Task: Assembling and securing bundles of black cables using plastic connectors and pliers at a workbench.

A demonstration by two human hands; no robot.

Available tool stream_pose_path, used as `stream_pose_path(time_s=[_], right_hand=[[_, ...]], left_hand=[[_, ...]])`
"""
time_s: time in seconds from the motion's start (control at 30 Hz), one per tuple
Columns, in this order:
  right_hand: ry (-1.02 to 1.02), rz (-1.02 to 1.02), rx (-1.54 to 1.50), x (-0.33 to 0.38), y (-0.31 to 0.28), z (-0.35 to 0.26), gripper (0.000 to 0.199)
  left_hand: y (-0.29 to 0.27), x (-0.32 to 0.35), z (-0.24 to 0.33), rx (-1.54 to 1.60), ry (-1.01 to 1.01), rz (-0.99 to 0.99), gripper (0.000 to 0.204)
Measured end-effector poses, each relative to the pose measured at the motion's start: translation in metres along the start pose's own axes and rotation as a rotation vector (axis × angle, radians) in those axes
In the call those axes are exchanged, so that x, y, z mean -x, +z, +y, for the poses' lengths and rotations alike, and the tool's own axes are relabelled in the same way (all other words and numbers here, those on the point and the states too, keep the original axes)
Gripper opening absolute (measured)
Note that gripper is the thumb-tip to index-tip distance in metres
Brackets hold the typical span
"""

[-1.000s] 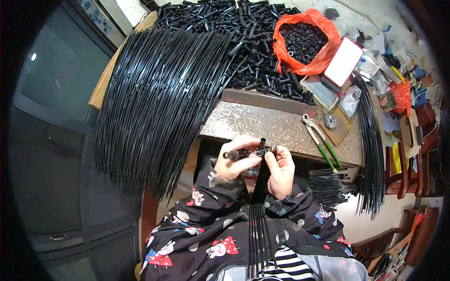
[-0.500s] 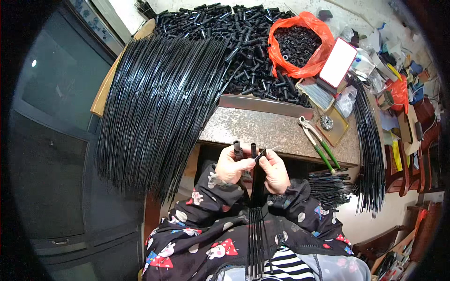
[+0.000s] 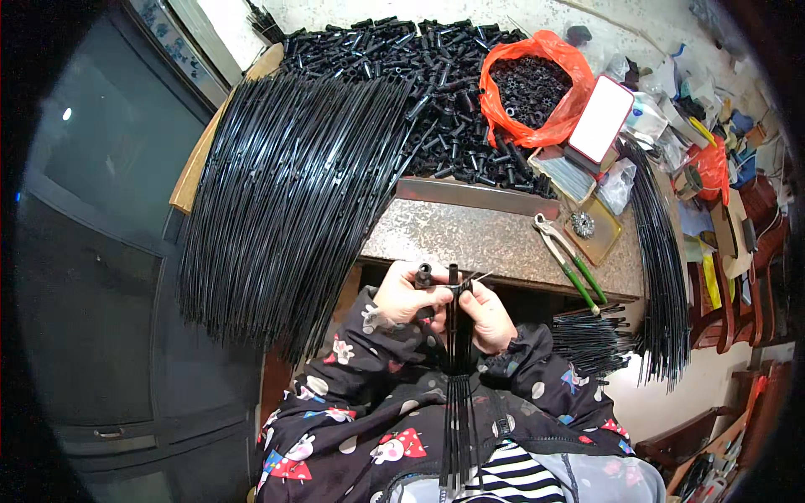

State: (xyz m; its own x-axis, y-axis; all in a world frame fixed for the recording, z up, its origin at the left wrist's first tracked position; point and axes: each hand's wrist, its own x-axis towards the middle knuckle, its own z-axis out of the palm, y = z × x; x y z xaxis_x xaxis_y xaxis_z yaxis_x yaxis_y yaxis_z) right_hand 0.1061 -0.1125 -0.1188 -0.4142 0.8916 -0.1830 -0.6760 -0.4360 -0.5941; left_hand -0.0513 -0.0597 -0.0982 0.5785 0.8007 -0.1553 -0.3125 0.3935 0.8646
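My left hand (image 3: 404,295) grips a short black plastic tube (image 3: 423,275), held upright in front of my chest. My right hand (image 3: 489,317) pinches a bundle of thin black rods (image 3: 458,369) that runs down between my forearms to my lap. The bundle's top end sits in a black fitting (image 3: 454,275) right beside the tube. Both hands are close together, just below the front edge of the speckled stone table (image 3: 486,241).
A broad fan of long black rods (image 3: 285,193) covers the table's left side. Behind it lie a heap of black tubes (image 3: 402,75), an orange bag of small black parts (image 3: 530,92) and a white box (image 3: 600,119). Green-handled pliers (image 3: 570,261) lie at right near more rods (image 3: 662,277).
Both hands have shifted slightly left and lower in view, staying together. The black tube, held sideways a second ago, now stands upright beside the rod bundle's top.
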Motion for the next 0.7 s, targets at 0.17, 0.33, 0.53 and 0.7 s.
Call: stream_pose_path(time_s=[0.17, 0.33, 0.53, 0.7], right_hand=[[0.059, 0.017, -0.066, 0.0, -0.003, -0.001, 0.024], [0.205, -0.188, -0.212, -0.004, -0.007, -0.002, 0.03], [0.231, -0.149, -0.246, -0.001, -0.006, -0.004, 0.028], [0.059, 0.05, -0.105, 0.002, -0.001, -0.001, 0.02]], left_hand=[[-0.012, -0.008, 0.009, -0.28, 0.112, -0.108, 0.013], [-0.031, -0.018, 0.0, -0.204, 0.3, -0.347, 0.017], [-0.031, -0.023, 0.0, -0.18, 0.233, -0.369, 0.017], [-0.03, -0.024, -0.008, -0.129, 0.221, -0.281, 0.016]])
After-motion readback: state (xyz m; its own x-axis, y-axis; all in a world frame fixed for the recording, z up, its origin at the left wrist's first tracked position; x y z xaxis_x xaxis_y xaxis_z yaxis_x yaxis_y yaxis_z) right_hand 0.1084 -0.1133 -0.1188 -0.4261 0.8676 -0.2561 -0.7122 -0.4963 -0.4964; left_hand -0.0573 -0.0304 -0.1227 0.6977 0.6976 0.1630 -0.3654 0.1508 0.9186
